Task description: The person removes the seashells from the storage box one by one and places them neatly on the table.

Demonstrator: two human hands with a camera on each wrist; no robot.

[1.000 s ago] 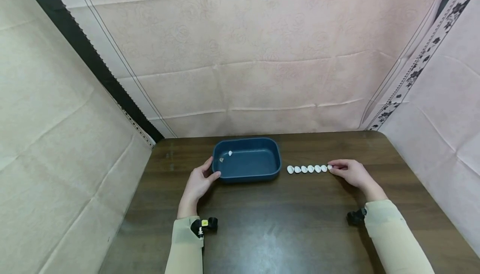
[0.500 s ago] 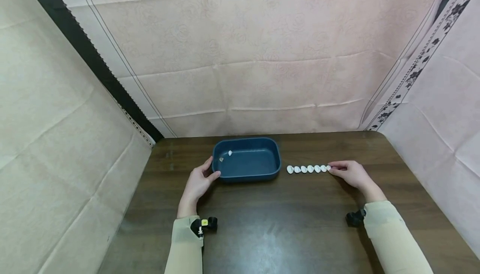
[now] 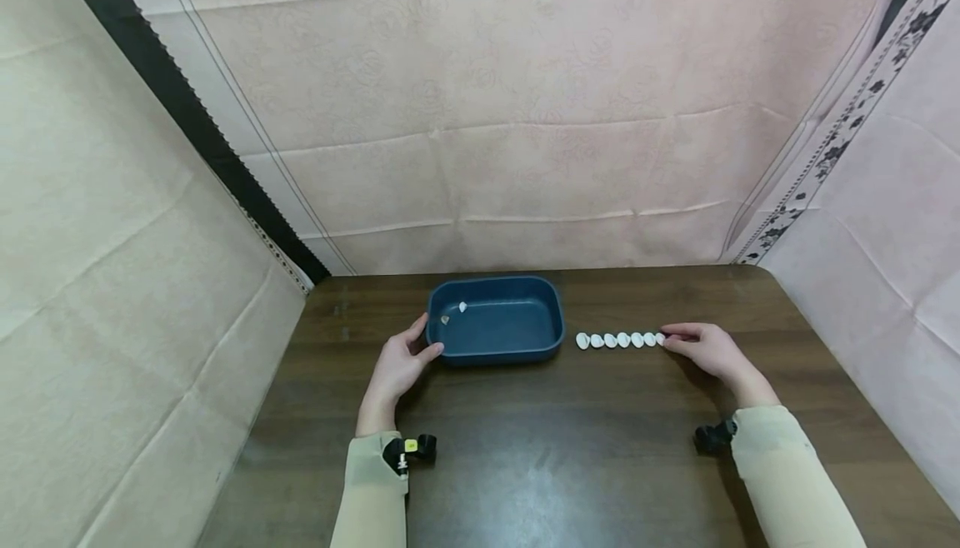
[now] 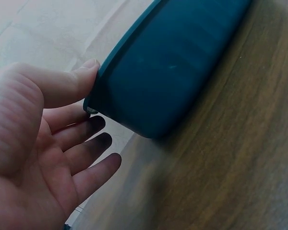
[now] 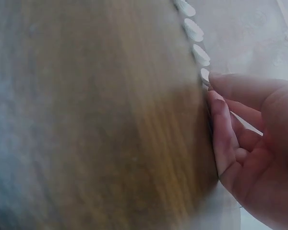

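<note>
In the head view, a dark blue rectangular dish (image 3: 498, 356) stands on the table, with two small shells (image 3: 462, 306) inside near its left end. My left hand (image 3: 395, 371) pinches the dish's left rim between thumb and index finger; the other fingers extend below the rim in the left wrist view. Right of the dish runs a straight row of several small white shells (image 3: 623, 340). At its right end, my right hand (image 3: 705, 351) pinches the last shell (image 5: 205, 75), which is partly covered by the fingertips and close beside its neighbour.
A brown wooden table (image 3: 540, 448) lies under everything. Pale patterned cloth (image 3: 525, 115) hangs behind it and on both sides. Each wrist carries a small black camera (image 3: 712, 438).
My right hand has shifted slightly left with its shell, bringing it closer to the row. The left hand keeps its hold on the dish, which stays in place.
</note>
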